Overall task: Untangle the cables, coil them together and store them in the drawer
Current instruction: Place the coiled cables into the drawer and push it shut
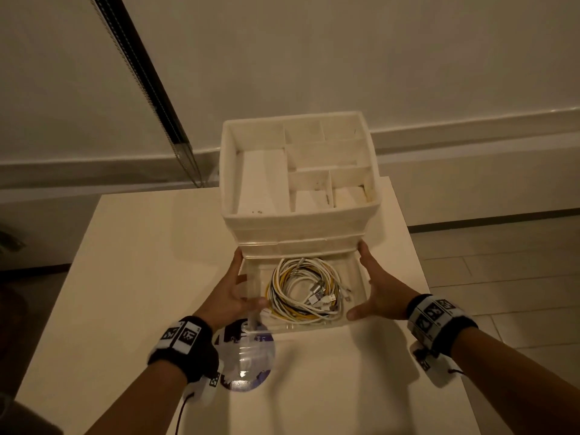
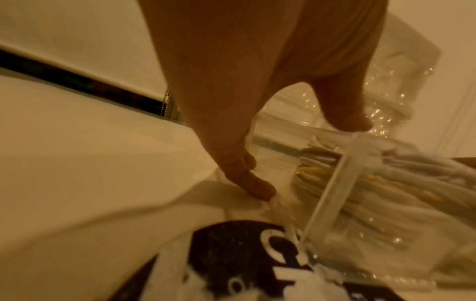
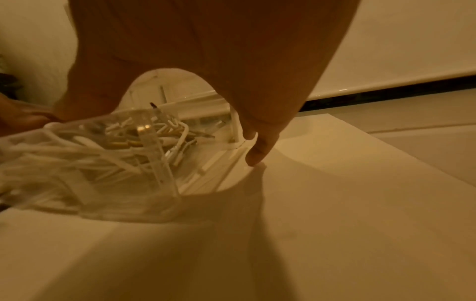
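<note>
A coil of white and yellow cables (image 1: 303, 288) lies inside the clear plastic drawer (image 1: 314, 327), which is pulled out of the bottom of a white organiser (image 1: 298, 221). My left hand (image 1: 241, 281) lies along the drawer's left wall with straight fingers, the thumb on its front left corner. On the other side my right hand (image 1: 368, 284) presses flat against the right wall, with the thumb across the front right corner. The left wrist view shows the left hand (image 2: 301, 156) at the drawer corner (image 2: 332, 193) beside the cables (image 2: 386, 183). The right wrist view shows the cables (image 3: 77, 154) through the drawer wall (image 3: 157, 160).
The organiser stands at the back of a white table (image 1: 141, 277); its top tray has several open compartments. A clear plastic bag with a purple print (image 1: 248, 356) lies partly under the drawer's front left. The tiled floor (image 1: 502, 277) lies beyond the table's right edge.
</note>
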A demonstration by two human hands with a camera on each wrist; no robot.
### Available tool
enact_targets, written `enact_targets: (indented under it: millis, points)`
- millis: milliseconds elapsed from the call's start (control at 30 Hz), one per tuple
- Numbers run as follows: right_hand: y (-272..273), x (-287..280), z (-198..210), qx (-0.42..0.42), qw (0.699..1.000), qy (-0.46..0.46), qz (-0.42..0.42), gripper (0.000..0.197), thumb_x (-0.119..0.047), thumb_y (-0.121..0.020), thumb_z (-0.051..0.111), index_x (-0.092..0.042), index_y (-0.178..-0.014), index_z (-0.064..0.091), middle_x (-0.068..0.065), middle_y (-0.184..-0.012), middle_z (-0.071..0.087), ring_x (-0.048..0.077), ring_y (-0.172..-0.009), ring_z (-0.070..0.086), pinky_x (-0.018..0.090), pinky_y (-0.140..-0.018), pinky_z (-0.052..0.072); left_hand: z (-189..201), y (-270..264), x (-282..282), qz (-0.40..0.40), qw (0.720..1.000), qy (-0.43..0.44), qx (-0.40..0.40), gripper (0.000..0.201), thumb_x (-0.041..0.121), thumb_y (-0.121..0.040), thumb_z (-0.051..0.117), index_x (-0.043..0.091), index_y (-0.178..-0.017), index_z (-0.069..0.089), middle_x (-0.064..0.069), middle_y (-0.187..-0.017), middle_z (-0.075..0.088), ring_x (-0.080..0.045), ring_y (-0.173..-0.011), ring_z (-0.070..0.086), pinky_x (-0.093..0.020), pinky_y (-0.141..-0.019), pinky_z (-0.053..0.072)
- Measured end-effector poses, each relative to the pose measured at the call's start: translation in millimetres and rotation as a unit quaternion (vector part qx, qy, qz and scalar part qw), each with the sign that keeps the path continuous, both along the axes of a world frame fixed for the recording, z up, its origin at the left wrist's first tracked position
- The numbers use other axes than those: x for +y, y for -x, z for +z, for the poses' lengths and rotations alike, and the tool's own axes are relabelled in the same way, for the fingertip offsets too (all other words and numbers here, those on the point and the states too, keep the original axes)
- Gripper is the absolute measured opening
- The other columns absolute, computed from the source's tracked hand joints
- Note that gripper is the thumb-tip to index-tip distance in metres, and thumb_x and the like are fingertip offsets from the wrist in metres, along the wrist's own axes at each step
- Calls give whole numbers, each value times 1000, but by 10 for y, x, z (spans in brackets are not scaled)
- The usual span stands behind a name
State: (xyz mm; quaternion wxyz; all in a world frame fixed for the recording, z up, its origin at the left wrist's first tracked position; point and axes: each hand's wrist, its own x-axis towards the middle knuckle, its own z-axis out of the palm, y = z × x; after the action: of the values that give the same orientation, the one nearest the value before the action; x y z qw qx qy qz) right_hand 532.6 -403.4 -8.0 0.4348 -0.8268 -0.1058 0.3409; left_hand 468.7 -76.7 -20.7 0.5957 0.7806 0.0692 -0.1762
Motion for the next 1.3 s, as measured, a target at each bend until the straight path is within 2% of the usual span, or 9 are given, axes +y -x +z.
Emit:
enact_targets:
  millis: [200,367,500,800,933,1033,1133,1233,1300]
  points:
    - [-46,71,-68,-27,995,-42,-92,127,2,-63,84,-33,-150,-1,-10,-150,15,23,-128,38,31,-84,54,-36,5,-111,118,992,-35,-22,98,11,-76,82,50,-147,26,12,-138,52,-4,-113,58,-30,-91,54]
    - [20,128,-193,-104,982,-43,-154,107,8,-68,77,-29,-149,18,-9,-141,31,23,-112,50,27,-68,58,51,0,-311,195,970,-125,-71,82,-7,-77,62,50,-133,44,4,-78,72,-2,-72,68,-4,-58,46]
    - [5,318,-192,-165,943,-24,-289,68,12,-72,68,-20,-129,48,-3,-127,54,19,-95,59,20,-69,50,5,-125,-418,238,943,-214,-91,55,1,-81,60,26,-130,59,3,-88,74,-6,-58,63,2,-59,36]
    - [-28,568,-201,-189,911,-7,-367,49,13,-72,53,-22,-105,44,2,-111,56,21,-84,59,33,-74,49,10,-328,-431,267,907,-319,-70,25,19,-82,66,12,-105,59,-12,-94,72,-34,-86,64,-32,-71,46]
    - [-64,376,-114,-74,936,-97,-331,61,3,-69,61,-25,-120,42,1,-127,51,24,-104,57,28,-71,49,40,-256,-212,213,955,-194,-76,40,14,-80,69,18,-117,57,1,-112,65,-21,-107,60,-32,-89,47]
    - [-103,-3,53,32,982,-101,-154,100,5,-59,62,-35,-142,22,-7,-148,30,25,-130,37,36,-86,48,67,-65,184,25,998,-46,23,85,10,-79,62,36,-150,22,16,-150,27,-16,-137,39,-38,-101,44]
    - [-159,-135,160,-42,997,53,46,125,2,-57,80,-33,-149,2,-13,-145,30,11,-128,34,36,-105,38,2,-13,447,-146,970,-188,54,130,31,-68,82,44,-147,-20,19,-158,-7,-13,-148,7,-40,-114,29]
    - [-229,-23,204,-87,992,71,55,124,-13,-49,91,-36,-143,13,-19,-127,42,8,-119,42,35,-106,37,11,-85,297,-140,955,-259,20,148,63,-47,87,45,-146,-22,21,-157,1,-7,-144,7,-50,-118,11]
    - [-259,39,183,-85,994,58,35,122,-16,-47,91,-41,-140,16,-20,-122,45,11,-116,47,36,-102,42,-7,-131,130,-104,973,-205,-9,141,56,-46,91,53,-146,-10,25,-151,26,-8,-137,31,-49,-114,24]
